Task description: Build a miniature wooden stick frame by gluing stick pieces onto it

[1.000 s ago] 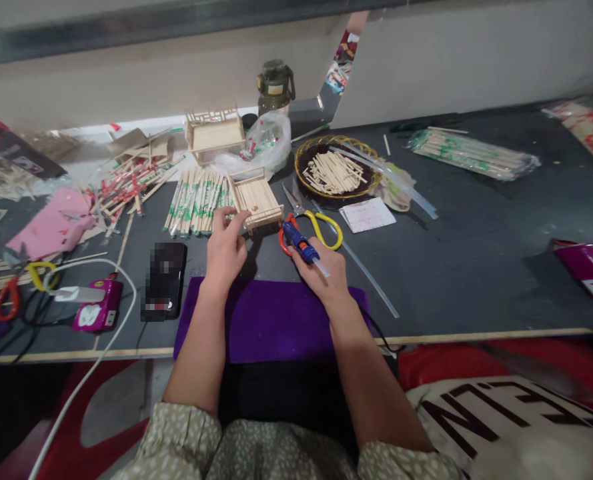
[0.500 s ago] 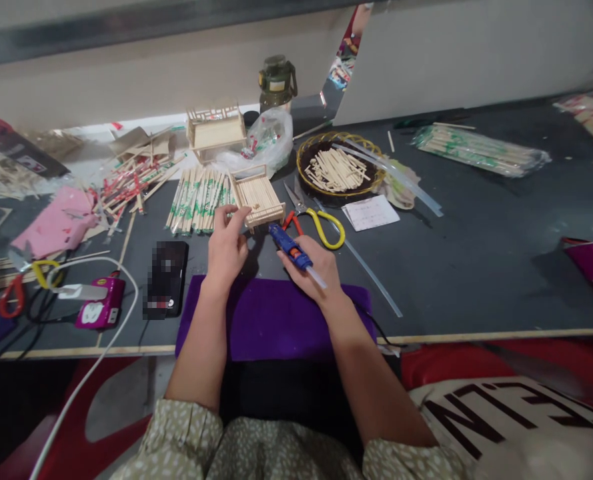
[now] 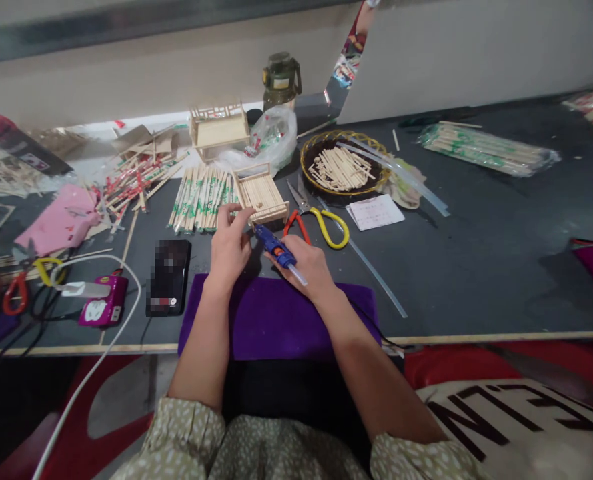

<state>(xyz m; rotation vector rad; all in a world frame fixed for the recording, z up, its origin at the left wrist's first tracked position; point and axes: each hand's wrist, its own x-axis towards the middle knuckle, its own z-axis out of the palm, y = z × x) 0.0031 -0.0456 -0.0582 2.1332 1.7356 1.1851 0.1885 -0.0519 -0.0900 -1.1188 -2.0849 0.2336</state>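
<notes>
My right hand [image 3: 306, 267] is wrapped round a blue hot glue gun [image 3: 275, 247]. A clear glue stick pokes out of its back end. The nozzle points up and left, close to the front left corner of a miniature bed [image 3: 262, 193] built from thin wooden sticks. My left hand [image 3: 230, 250] has its bent fingers at that same corner and steadies the bed; the fingertips are partly hidden. Just right of the bed lie scissors [image 3: 331, 227] with one red and one yellow handle. A purple cloth [image 3: 276, 320] is spread under my forearms.
Wrapped chopsticks [image 3: 203, 200] lie left of the bed, a phone [image 3: 170, 277] nearer. Behind stands a larger stick model [image 3: 219, 133] beside a plastic bag [image 3: 276, 143]. To the right are a basket [image 3: 306, 173] of short sticks, paper [image 3: 376, 212] and a loose glue stick [image 3: 376, 273].
The glue gun in my right hand has moved left along the bed's front edge, to the corner by my left fingers. My left hand has barely moved; the view has shifted slightly.
</notes>
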